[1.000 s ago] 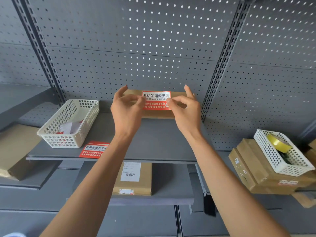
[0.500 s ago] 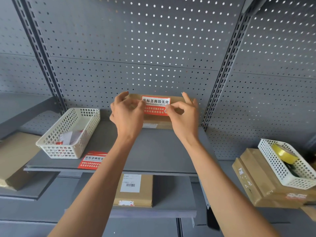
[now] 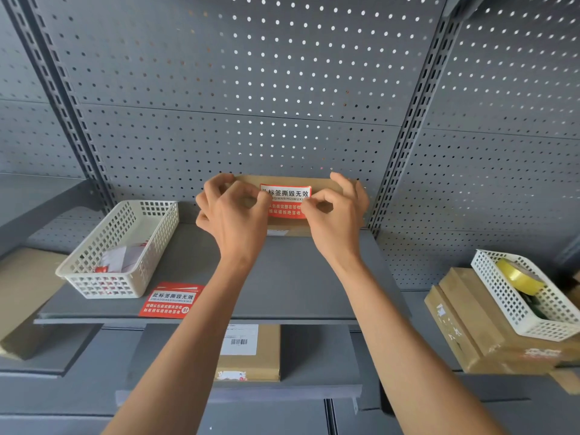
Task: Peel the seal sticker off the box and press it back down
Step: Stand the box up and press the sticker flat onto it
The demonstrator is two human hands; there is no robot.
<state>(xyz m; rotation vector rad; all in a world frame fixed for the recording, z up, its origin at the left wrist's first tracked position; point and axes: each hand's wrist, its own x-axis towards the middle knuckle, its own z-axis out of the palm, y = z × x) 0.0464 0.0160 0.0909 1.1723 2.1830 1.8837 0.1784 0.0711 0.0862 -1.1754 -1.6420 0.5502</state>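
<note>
— Both hands are working at mid-frame: the left hand (image 3: 233, 219) is pinching the left edge of the seal sticker (image 3: 287, 202), the right hand (image 3: 337, 215) pinching its right edge.

— And the box (image 3: 320, 183)?

— It is standing against the pegboard (image 3: 251, 89) at the back of the grey shelf (image 3: 292, 277), the sticker lying across its front.

— Anything smaller?

— A white basket (image 3: 125, 246) is sitting at left, a second red sticker (image 3: 172, 299) lying just beside it.

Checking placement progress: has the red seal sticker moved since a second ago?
Yes. The seal sticker has dropped from the top edge onto the front of the box.
</note>
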